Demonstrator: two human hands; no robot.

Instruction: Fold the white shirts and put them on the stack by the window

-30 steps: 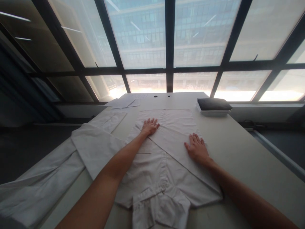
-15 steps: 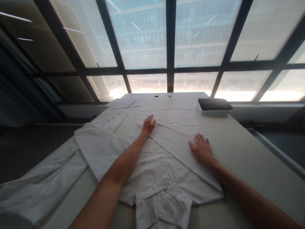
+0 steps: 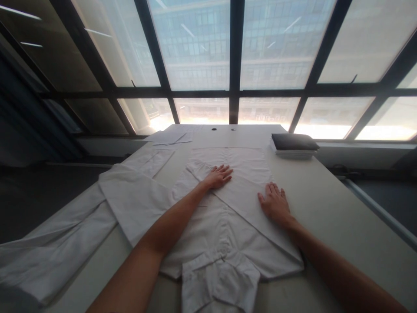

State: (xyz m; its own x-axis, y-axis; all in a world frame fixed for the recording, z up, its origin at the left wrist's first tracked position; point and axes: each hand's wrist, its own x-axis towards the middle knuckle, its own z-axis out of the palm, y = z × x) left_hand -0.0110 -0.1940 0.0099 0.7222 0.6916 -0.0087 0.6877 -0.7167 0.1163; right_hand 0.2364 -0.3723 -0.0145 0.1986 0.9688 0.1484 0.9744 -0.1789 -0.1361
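White shirt [image 3: 243, 204] lies flat on the table [image 3: 332, 208], from the centre to six o'clock. More white cloth [image 3: 127, 198] spreads at eight, papers [image 3: 169, 138] at ten. The left hand [image 3: 219, 177] presses mid-shirt, fingers spread, grasping nothing; the right hand [image 3: 275, 203], flat and ungripping, touches its four-o'clock edge. A black-topped stack [image 3: 295, 145] sits at three.

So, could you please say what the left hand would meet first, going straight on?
Past the white garment beneath it, the left hand would probably meet the dark-topped stack, though depth is unclear.
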